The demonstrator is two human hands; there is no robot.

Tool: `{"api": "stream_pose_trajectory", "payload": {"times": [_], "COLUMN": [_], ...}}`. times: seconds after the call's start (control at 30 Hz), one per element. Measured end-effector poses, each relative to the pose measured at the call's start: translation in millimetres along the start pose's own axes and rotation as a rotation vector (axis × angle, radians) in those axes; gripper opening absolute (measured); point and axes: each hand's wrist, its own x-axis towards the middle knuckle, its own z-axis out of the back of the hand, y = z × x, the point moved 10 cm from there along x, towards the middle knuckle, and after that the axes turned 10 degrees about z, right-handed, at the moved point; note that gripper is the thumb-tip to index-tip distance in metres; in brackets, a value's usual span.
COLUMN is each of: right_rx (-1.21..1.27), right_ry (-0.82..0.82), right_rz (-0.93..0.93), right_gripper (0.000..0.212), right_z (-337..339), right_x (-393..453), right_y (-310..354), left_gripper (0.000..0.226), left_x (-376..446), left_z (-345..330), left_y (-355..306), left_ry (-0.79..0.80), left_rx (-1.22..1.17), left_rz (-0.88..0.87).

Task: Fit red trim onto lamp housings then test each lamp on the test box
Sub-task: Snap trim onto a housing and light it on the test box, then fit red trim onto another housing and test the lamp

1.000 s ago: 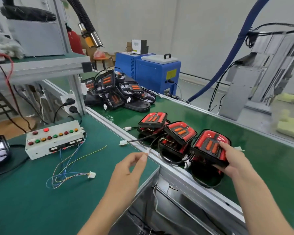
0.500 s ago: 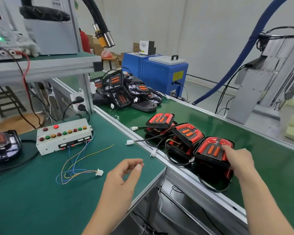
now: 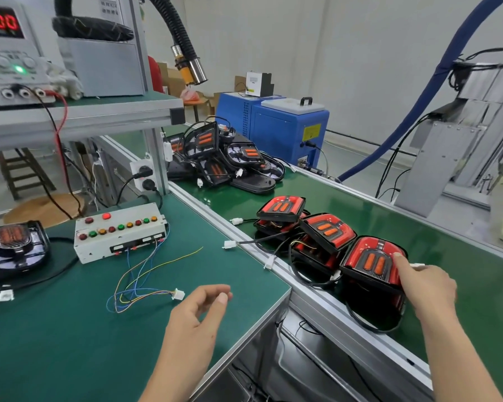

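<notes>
On the green bench (image 3: 55,343), a dark lamp (image 3: 12,245) sits far left beside the white test box (image 3: 119,232), whose loose coloured wires (image 3: 140,288) trail toward me. My left hand (image 3: 195,317) hovers past their plug, fingers loosely curled, holding nothing. Across the rail on the conveyor belt (image 3: 462,285), my right hand (image 3: 427,288) grips the nearest red-trimmed lamp (image 3: 369,261) of three in a row.

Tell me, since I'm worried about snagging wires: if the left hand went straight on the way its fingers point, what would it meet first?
Probably nothing nearby: the left hand points up-right over bare green mat, past the white connector on its left. The bench's aluminium edge rail comes next, though depth is unclear.
</notes>
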Motion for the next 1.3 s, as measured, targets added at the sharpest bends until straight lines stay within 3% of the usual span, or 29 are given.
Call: {"api": "stream_pose_trajectory", "payload": {"times": [0.07, 0.13, 0.2, 0.23, 0.33, 0.47, 0.6, 0.7, 0.87, 0.97, 1.03, 1.13, 1.3], "right_rx": [0.001, 0.161, 0.319, 0.389, 0.510, 0.564, 0.535, 0.450, 0.324, 0.348, 0.366, 0.387, 0.444], "right_ry": [-0.167, -0.311, -0.270, -0.163, 0.292, 0.772, 1.096, 1.233, 1.293, 1.217, 1.191, 1.142, 1.048], "right_rz": [0.102, 0.316, 0.527, 0.588, 0.673, 0.738, 0.864, 0.945, 0.976, 0.970, 0.954, 0.969, 1.000], "right_gripper": [0.060, 0.042, 0.014, 0.006, 0.012, 0.017, 0.021, 0.019, 0.015, 0.018, 0.020, 0.022, 0.030], "right_z": [17.5, 23.5, 3.0, -19.3, -116.6, -227.0, -286.4, -312.4, -345.8, -350.8, -353.4, -355.7, -354.9], "right_x": [-15.4, -46.9, -89.4, -110.7, -182.9, -299.8, -408.1, -463.0, -487.2, -482.0, -480.4, -478.6, -478.0], "right_y": [20.1, 56.5, 98.6, 118.7, 169.8, 226.7, 268.9, 281.1, 277.5, 275.4, 273.1, 274.0, 275.8], "left_gripper": [0.018, 0.032, 0.036, 0.035, 0.029, 0.016, 0.010, 0.010, 0.013, 0.016, 0.031, 0.058, 0.051], "left_x": [1.2, 4.2, 6.5, 6.9, 4.9, -1.1, -15.3, -27.3, -40.0, -50.0, -53.9, -45.0, -19.1], "left_z": [4.9, 16.0, 33.5, 44.2, 83.2, 153.1, 238.5, 311.1, 415.3, 465.5, 494.7, 532.4, 564.3], "left_y": [3.0, 6.4, 7.8, 7.5, 7.4, 8.1, 14.1, 17.8, 25.1, 24.3, 28.3, 39.7, 67.4], "left_ry": [-0.006, -0.032, -0.071, -0.093, -0.168, -0.339, -0.549, -0.726, -0.967, -1.175, -1.281, -1.267, -1.102], "left_rx": [0.012, 0.032, 0.038, 0.034, 0.033, 0.079, 0.175, 0.244, 0.453, 0.430, 0.400, 0.421, 0.330], "left_rz": [0.010, 0.021, 0.029, 0.035, 0.057, 0.052, 0.082, 0.143, 0.305, 0.336, 0.420, 0.576, 0.661]}}
